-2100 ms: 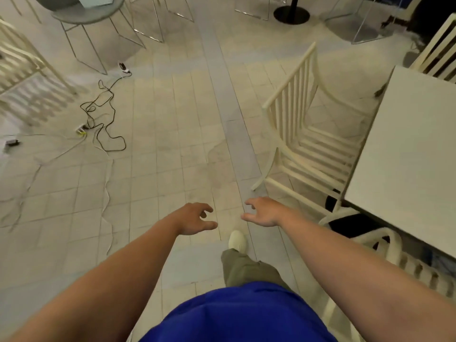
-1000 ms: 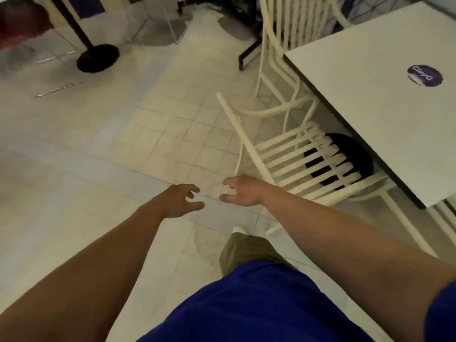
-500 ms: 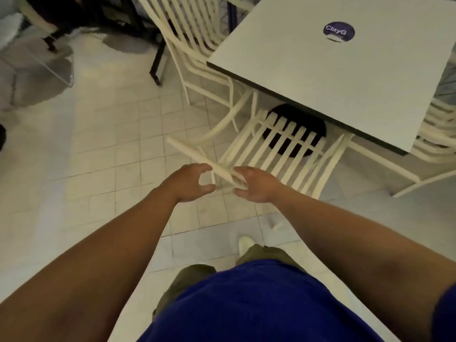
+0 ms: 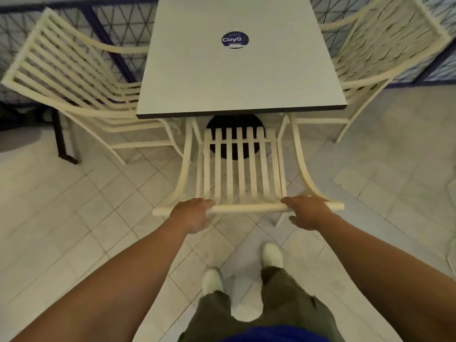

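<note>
Currently I grip the top rail of the cream slatted metal chair (image 4: 243, 169), tucked at the grey square table (image 4: 237, 77), with left hand (image 4: 191, 214) and right hand (image 4: 307, 213) curled round it; an uneven push risks striking the table edge.

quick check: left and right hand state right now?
Left hand: closed, gripping the chair top rail.
Right hand: closed, gripping the same rail near its other end.

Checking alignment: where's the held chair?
Head view, centre: the chair meets the near edge of the table; left hand and right hand hold its top rail.
</note>
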`<state>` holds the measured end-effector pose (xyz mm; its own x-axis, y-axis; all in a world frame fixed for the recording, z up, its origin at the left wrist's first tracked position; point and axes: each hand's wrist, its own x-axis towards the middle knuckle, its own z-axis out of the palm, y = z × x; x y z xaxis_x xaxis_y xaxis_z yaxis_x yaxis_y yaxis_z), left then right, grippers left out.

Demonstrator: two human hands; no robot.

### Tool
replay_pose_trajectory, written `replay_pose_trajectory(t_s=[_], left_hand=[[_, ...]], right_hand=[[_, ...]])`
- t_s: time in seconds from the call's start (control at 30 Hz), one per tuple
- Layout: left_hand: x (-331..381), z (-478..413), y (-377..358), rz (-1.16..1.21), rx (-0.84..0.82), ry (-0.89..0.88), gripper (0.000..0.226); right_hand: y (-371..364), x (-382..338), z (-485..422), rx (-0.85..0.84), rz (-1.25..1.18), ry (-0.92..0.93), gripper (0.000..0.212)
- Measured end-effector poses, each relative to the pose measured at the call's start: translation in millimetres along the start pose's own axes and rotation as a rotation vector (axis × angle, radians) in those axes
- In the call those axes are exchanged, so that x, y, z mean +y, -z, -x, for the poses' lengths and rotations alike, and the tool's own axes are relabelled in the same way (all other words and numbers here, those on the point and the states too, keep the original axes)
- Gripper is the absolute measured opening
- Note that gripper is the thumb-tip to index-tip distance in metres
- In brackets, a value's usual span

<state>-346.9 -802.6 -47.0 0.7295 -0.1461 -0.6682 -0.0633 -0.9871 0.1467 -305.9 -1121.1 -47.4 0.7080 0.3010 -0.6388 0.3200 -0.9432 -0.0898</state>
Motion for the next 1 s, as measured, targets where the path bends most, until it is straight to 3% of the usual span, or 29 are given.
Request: replay_pose_trajectory(t_s=[0.13, 0.4, 1.0], left_hand=[[-10.0, -18.3, -2.4, -0.005, -0.005, -0.046, 0.048], [-5.5, -39.7, -6.2, -0.031, -0.075, -0.007, 0.081], [-32.7, -58.6, 17.6, -0.041, -0.022, 0.039, 0.086]], right_hand=[[-5.0, 0.0, -13.0, 0.020, -0.032, -0.050, 0.042], [-3.1, 28.0, -23.4, -0.045, -0.022, -0.032, 0.060], [18.5, 21.4, -66.4, -0.015, -0.042, 0.060, 0.059]])
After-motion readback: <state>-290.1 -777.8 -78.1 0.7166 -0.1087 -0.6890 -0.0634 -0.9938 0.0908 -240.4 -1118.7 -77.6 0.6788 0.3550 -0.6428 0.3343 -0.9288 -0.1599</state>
